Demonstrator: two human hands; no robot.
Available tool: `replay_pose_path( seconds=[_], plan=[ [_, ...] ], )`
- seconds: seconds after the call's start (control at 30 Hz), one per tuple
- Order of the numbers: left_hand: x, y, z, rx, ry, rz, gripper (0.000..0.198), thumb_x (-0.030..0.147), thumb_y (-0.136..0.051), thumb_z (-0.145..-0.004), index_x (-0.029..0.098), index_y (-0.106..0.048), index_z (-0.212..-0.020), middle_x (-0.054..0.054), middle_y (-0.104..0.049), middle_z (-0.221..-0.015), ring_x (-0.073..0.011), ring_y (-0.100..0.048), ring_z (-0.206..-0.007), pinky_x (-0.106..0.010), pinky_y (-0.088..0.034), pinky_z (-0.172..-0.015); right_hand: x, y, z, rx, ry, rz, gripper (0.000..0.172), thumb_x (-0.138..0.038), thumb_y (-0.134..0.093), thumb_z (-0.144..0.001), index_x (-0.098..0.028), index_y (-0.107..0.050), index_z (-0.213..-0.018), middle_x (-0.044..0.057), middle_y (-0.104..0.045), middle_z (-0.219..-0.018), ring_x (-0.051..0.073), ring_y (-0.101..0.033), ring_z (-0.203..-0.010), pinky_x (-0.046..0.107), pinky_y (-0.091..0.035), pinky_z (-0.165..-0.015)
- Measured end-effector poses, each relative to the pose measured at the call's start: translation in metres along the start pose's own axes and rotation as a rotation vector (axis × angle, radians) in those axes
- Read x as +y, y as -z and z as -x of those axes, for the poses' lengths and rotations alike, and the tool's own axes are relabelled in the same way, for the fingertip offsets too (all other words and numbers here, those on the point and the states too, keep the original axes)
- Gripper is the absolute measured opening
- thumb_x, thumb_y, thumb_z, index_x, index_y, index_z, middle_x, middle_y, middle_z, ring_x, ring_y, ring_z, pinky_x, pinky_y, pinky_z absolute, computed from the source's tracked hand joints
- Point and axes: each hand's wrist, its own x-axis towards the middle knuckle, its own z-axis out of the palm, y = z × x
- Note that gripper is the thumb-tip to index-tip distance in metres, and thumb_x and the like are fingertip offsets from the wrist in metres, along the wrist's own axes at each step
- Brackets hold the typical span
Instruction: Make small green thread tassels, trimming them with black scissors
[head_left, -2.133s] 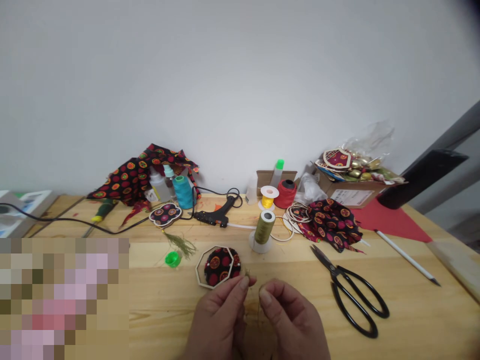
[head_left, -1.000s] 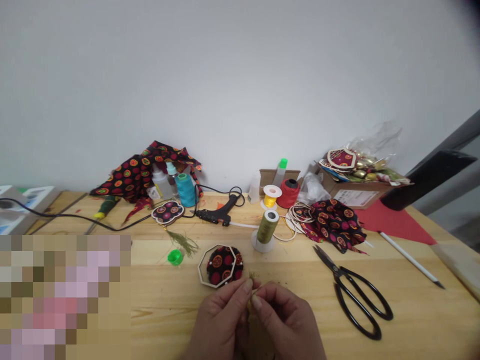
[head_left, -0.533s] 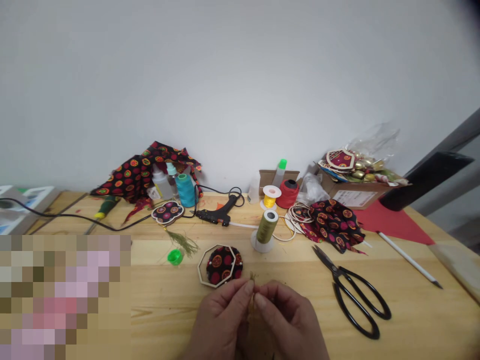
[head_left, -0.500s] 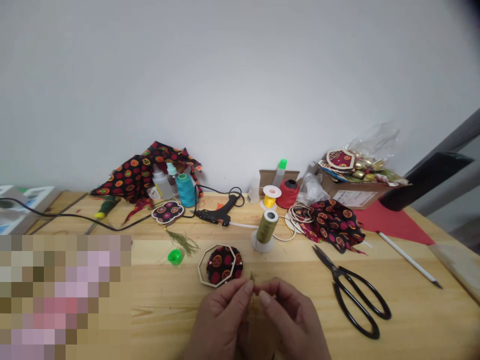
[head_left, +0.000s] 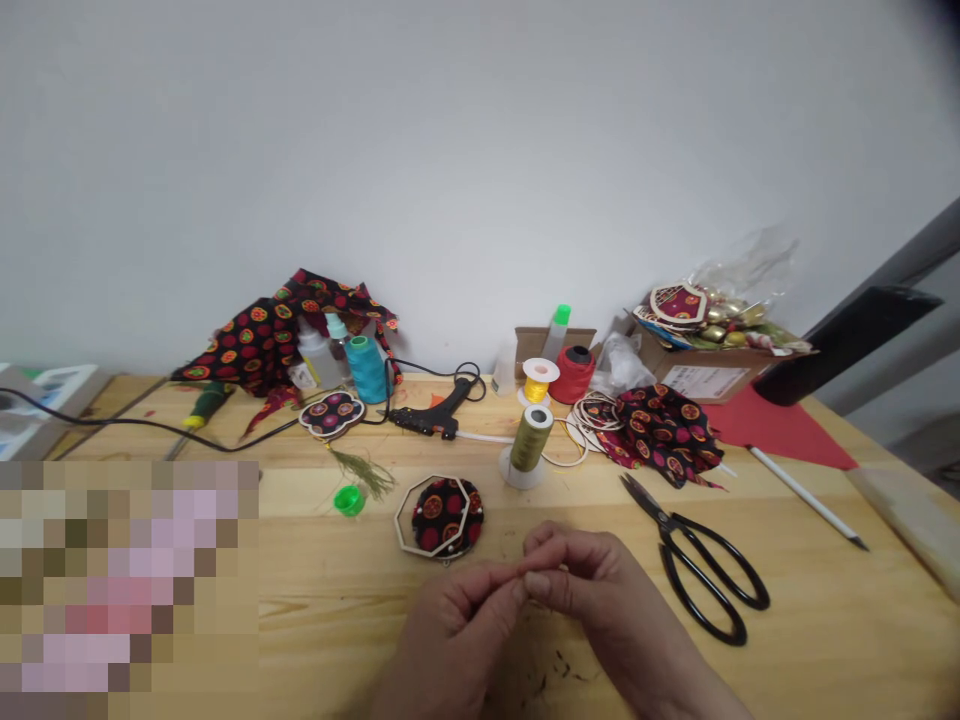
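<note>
My left hand (head_left: 466, 625) and my right hand (head_left: 609, 590) meet at the fingertips over the front of the table, thumb and forefinger of each pinched together. Whatever lies between the fingertips is too small and hidden to make out. Just beyond the left hand lies a pale octagonal frame (head_left: 406, 545), partly over a round piece covered in dark patterned fabric (head_left: 435, 515). A spool of olive thread (head_left: 530, 440) stands upright behind the hands. Black-handled scissors (head_left: 666, 525) lie to the right of my right hand, blades pointing away.
Farther back lie a black glue gun (head_left: 435, 415), a flower-shaped fabric piece (head_left: 332, 413) with an olive tassel (head_left: 365, 472), and a green cap (head_left: 349, 501). Patterned cloth (head_left: 664, 435), a white pencil (head_left: 810, 500) and a filled cardboard box (head_left: 697, 378) are at the right.
My right hand has shifted slightly up and right, its forearm now slanting in from the right. The olive strands that showed above the fingertips are no longer visible. The view has tilted a little.
</note>
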Motion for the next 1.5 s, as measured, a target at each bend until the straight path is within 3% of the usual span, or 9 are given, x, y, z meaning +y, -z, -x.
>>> replay_pose_path(
  seconds=[0.17, 0.33, 0.7, 0.83, 1.2, 1.33, 1.5],
  plan=[
    [-0.006, 0.006, 0.001, -0.058, 0.120, 0.069, 0.016, 0.032, -0.076, -0.063, 0.019, -0.079, -0.072, 0.004, -0.047, -0.041, -0.0117, -0.040, -0.043, -0.021, -0.027, -0.043, -0.005, 0.001, 0.001, 0.058, 0.030, 0.054, 0.010, -0.022, -0.080, -0.057, -0.017, -0.071, -0.055, -0.001, -0.057, -0.068, 0.012, -0.050, -0.065, 0.023, -0.040, -0.061],
    [-0.011, 0.009, -0.003, -0.184, 0.279, 0.257, 0.034, 0.049, -0.076, -0.061, 0.015, -0.071, -0.065, 0.009, -0.034, -0.044, -0.0057, -0.023, -0.040, -0.018, -0.016, -0.039, -0.012, -0.002, 0.002, 0.092, 0.069, 0.131, 0.014, -0.021, -0.076, -0.061, -0.017, -0.065, -0.052, -0.002, -0.055, -0.063, 0.012, -0.049, -0.062, 0.022, -0.040, -0.059],
    [-0.008, 0.004, -0.003, -0.313, 0.370, 0.387, 0.032, 0.045, -0.075, -0.067, 0.018, -0.058, -0.063, 0.011, -0.032, -0.041, -0.0030, -0.014, -0.034, -0.017, -0.014, -0.033, -0.019, -0.005, 0.001, 0.113, 0.182, 0.255, 0.011, -0.016, -0.070, -0.062, -0.018, -0.064, -0.053, -0.002, -0.055, -0.065, 0.014, -0.051, -0.066, 0.026, -0.041, -0.064],
    [-0.007, 0.007, -0.001, -0.301, 0.381, 0.412, 0.028, 0.042, -0.076, -0.068, 0.018, -0.063, -0.069, 0.011, -0.031, -0.042, -0.0041, -0.013, -0.038, -0.017, -0.014, -0.034, -0.021, -0.008, 0.002, 0.136, 0.165, 0.275, 0.012, -0.017, -0.070, -0.060, -0.018, -0.062, -0.052, -0.003, -0.055, -0.064, 0.013, -0.050, -0.064, 0.027, -0.040, -0.063],
    [-0.009, 0.007, -0.001, -0.162, 0.281, 0.319, 0.031, 0.043, -0.080, -0.062, 0.015, -0.066, -0.065, 0.011, -0.029, -0.044, -0.0036, -0.018, -0.040, -0.017, -0.014, -0.038, -0.025, -0.008, 0.002, 0.136, 0.200, 0.347, 0.012, -0.018, -0.070, -0.062, -0.019, -0.065, -0.051, -0.002, -0.057, -0.065, 0.015, -0.052, -0.068, 0.030, -0.040, -0.067],
    [-0.011, 0.006, -0.004, -0.119, 0.344, 0.364, 0.036, 0.045, -0.080, -0.058, 0.017, -0.070, -0.078, 0.011, -0.033, -0.040, -0.0036, -0.018, -0.036, -0.017, -0.013, -0.035, -0.020, -0.004, 0.003, 0.122, 0.230, 0.323, 0.009, -0.017, -0.070, -0.063, -0.020, -0.069, -0.055, -0.002, -0.056, -0.067, 0.015, -0.053, -0.068, 0.029, -0.040, -0.069],
    [-0.009, 0.005, -0.003, -0.078, 0.295, 0.373, 0.043, 0.041, -0.083, -0.056, 0.014, -0.074, -0.089, 0.010, -0.036, -0.041, -0.0028, -0.023, -0.038, -0.016, -0.014, -0.037, -0.011, -0.003, 0.005, 0.166, 0.213, 0.247, 0.007, -0.017, -0.072, -0.062, -0.020, -0.071, -0.055, -0.001, -0.058, -0.068, 0.015, -0.053, -0.069, 0.027, -0.040, -0.068]
  ],
)
